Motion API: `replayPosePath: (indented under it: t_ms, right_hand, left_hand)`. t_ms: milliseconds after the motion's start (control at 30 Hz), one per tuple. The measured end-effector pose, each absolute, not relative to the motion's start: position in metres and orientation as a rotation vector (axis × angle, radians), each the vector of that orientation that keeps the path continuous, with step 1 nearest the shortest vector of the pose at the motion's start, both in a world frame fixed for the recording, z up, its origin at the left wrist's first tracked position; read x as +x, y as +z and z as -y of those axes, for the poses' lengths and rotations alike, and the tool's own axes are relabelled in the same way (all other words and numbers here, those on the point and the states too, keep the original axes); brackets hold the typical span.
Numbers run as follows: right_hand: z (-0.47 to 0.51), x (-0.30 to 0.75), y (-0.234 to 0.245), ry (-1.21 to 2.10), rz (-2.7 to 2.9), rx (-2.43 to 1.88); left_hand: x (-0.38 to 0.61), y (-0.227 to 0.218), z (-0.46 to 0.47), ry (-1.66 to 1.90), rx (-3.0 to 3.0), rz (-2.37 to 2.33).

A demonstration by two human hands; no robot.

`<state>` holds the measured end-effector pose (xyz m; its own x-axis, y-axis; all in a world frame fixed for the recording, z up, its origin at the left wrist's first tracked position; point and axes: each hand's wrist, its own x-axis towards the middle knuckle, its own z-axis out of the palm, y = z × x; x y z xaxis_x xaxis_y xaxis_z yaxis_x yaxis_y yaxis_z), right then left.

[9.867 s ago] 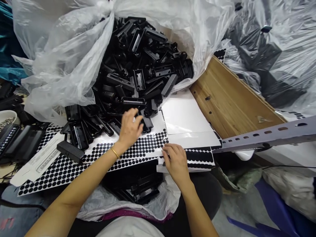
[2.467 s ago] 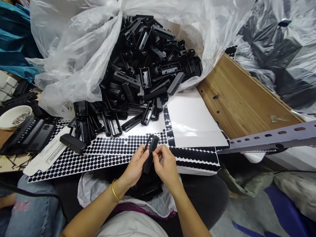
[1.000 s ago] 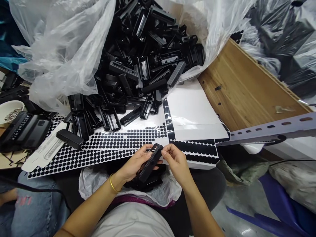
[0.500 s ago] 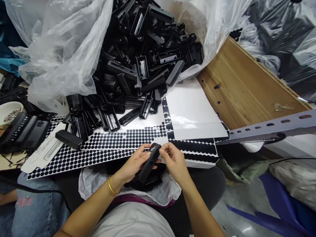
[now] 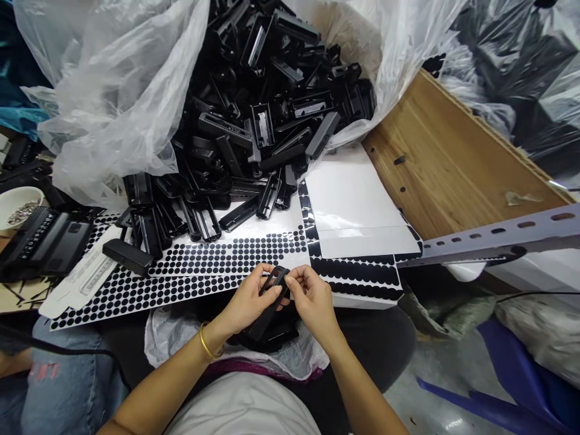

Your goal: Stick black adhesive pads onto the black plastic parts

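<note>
A long black plastic casing (image 5: pixel 261 325) with a textured face is tilted above my lap. My left hand (image 5: pixel 243 305) is closed around it, thumb lying across the face. At its upper end, the thumb and forefinger of my right hand (image 5: pixel 316 305) are pinched together against the edge. Whatever sits between those fingertips is too small to make out. Just beyond my hands lie sheets of round black stickers (image 5: pixel 190 266). Below them, an open white bag (image 5: pixel 165 338) on my lap has dark pieces in it.
A large heap of similar black casings (image 5: pixel 263 127) spills from a clear plastic bag (image 5: pixel 122 109). On the right stand a wooden panel (image 5: pixel 457 163) and a slotted metal rail (image 5: pixel 498 232). A bowl of small metal parts (image 5: pixel 22 208) is at left, near another person's jeans (image 5: pixel 67 374).
My right hand has shifted slightly left along the casing's upper end. My left thumb has moved further across the casing, which has turned a little in my grip.
</note>
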<state>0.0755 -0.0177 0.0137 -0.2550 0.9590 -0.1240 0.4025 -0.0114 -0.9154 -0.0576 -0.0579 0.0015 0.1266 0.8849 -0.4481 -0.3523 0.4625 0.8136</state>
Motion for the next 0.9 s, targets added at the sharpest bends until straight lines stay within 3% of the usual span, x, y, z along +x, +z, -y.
replayPosePath:
  t_ms: [467,700,900]
  right_hand:
    - [0.019,0.079,0.010,0.793,1.731,-1.468]
    - [0.005,0.087,0.024,0.778,1.742,-1.401]
    - [0.001,0.087,0.024,0.658,1.987,-1.354]
  left_hand:
    - [-0.058,0.005,0.060,1.032,0.553,-1.093]
    - [-0.061,0.007,0.062,1.049,0.517,-1.104]
    - [-0.082,0.008,0.062,0.859,1.013,-1.162]
